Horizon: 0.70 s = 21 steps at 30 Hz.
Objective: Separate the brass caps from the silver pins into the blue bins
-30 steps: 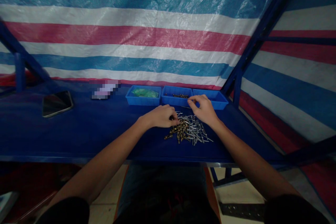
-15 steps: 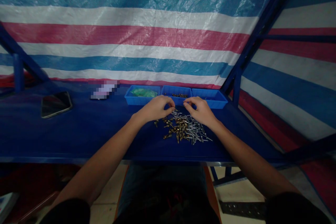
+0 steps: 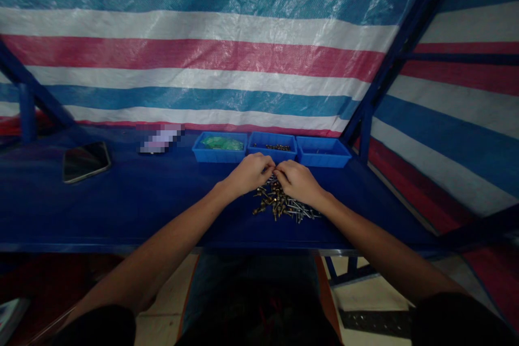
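My left hand (image 3: 253, 172) and my right hand (image 3: 298, 179) meet fingertip to fingertip over the pile. Both are pinched closed, and whatever lies between their fingers is too small to make out. Beneath them, brass-coloured fittings (image 3: 279, 203) lie heaped on the left, and silver pins (image 3: 302, 211) lie on the right, partly hidden by my right hand. Just behind stands the middle blue bin (image 3: 272, 140) with small brownish parts inside.
A left blue bin (image 3: 219, 155) holds a green bag; a right blue bin (image 3: 324, 159) has a few tiny bits. A dark phone (image 3: 86, 162) and a blurred pale item (image 3: 161, 139) lie on the blue table (image 3: 133, 205). Striped sheeting rises behind.
My hands have come together over the pile, my right hand moving left and down and my left hand slightly right. My right hand now covers more of the silver pins.
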Available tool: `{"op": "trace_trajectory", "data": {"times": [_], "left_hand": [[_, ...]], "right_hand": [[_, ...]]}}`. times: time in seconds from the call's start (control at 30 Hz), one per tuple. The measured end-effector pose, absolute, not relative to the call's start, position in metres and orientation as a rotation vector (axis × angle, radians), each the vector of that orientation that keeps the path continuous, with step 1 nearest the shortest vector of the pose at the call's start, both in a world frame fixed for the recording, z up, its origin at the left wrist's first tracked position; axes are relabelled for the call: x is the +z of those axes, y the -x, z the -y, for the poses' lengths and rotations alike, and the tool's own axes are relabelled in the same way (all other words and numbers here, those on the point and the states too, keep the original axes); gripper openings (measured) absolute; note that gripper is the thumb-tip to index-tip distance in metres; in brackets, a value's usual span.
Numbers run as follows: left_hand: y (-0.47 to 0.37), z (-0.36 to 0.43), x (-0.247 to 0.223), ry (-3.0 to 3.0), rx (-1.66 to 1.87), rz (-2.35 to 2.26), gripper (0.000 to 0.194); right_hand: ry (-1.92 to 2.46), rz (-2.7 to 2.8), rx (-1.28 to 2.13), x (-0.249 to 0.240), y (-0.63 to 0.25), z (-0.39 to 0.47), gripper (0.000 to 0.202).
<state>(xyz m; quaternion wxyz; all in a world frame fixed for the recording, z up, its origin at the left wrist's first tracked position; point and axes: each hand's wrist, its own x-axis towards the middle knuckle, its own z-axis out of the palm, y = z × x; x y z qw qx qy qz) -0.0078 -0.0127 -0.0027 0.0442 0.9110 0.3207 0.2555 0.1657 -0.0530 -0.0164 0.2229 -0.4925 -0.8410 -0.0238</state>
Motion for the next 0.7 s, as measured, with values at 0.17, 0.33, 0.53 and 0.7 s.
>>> {"op": "trace_trajectory", "data": {"times": [0.17, 0.33, 0.53, 0.7], "left_hand": [[0.009, 0.013, 0.002, -2.722, 0.819, -0.996, 0.024], [0.011, 0.016, 0.008, -2.589, 0.766, -0.985, 0.027], [0.009, 0.019, 0.006, -2.525, 0.74, -1.021, 0.029], [0.008, 0.02, 0.007, -2.476, 0.725, -1.047, 0.031]], "right_hand": [[1.358, 2.263, -0.003, -0.018, -0.168, 0.049, 0.021], [1.312, 2.194, 0.057, -0.019, -0.172, 0.045, 0.021], [1.225, 2.089, 0.255, -0.015, -0.171, 0.047, 0.027], [1.221, 1.895, 0.48, -0.017, -0.166, 0.047, 0.028]]}}
